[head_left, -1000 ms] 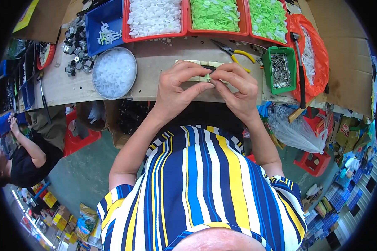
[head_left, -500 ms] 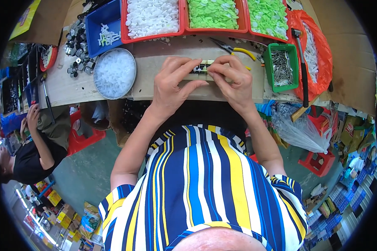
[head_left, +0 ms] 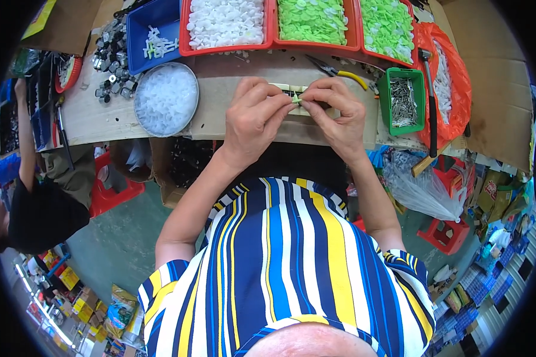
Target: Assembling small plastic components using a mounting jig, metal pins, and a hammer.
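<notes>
My left hand (head_left: 255, 119) is closed, thumb and fingertips pinched on a small light green plastic piece (head_left: 296, 100). From the other side my right hand (head_left: 338, 112) meets it, thumb and forefinger also closed at the piece. Just behind the fingertips, a small cream-coloured block (head_left: 284, 87) with dark parts lies on the cardboard-covered bench (head_left: 220, 74); my fingers hide much of it. To the left of my left hand is a round metal tray (head_left: 195, 98) of translucent white plastic pieces.
Along the back stand a blue bin (head_left: 138, 44) and red bins (head_left: 226, 49) of white and green pieces. Pliers (head_left: 352, 76), a green box (head_left: 404, 129) of metal pins, a hammer (head_left: 430, 95) and a red bag (head_left: 458, 122) lie right. A co-worker (head_left: 47, 208) sits left.
My left thumb has closed against its fingers, and the light green piece now shows between both hands. The co-worker's arm has stretched forward over the bench. The whole view has shifted slightly.
</notes>
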`<state>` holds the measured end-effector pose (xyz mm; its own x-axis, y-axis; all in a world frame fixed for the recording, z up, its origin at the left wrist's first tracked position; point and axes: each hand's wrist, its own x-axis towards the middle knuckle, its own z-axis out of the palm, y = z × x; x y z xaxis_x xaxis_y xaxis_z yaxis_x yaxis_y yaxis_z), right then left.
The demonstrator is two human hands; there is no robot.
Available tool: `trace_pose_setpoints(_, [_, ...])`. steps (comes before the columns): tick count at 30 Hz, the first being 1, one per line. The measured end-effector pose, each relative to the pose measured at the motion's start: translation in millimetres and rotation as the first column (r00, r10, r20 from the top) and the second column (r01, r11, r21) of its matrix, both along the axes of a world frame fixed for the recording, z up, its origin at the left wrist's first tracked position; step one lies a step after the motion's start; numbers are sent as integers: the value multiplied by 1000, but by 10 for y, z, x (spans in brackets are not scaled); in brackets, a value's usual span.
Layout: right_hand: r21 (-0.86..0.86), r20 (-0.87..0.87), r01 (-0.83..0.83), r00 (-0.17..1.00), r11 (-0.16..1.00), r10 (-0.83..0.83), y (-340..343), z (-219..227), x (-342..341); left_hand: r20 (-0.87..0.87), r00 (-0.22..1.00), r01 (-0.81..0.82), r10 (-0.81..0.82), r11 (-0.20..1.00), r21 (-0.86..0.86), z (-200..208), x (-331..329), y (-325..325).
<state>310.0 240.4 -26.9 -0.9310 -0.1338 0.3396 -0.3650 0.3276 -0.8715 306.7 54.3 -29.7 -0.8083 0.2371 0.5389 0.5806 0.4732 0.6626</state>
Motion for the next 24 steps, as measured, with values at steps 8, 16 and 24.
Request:
trace_pose_setpoints(8, [280,-182,-15,981,960,69,91,84,16,-131,986,80,-107,976,-201,61,-24,-28])
trace_pose_setpoints(16, [-40,-62,-13,998,999,11,35,67,93,115,987,105,-110,993,49,99,-52,9])
trace_pose_setpoints(24, [44,-66,-1,998,999,4,8,20,65,95,989,110,-110,994,2,41,-75,-30])
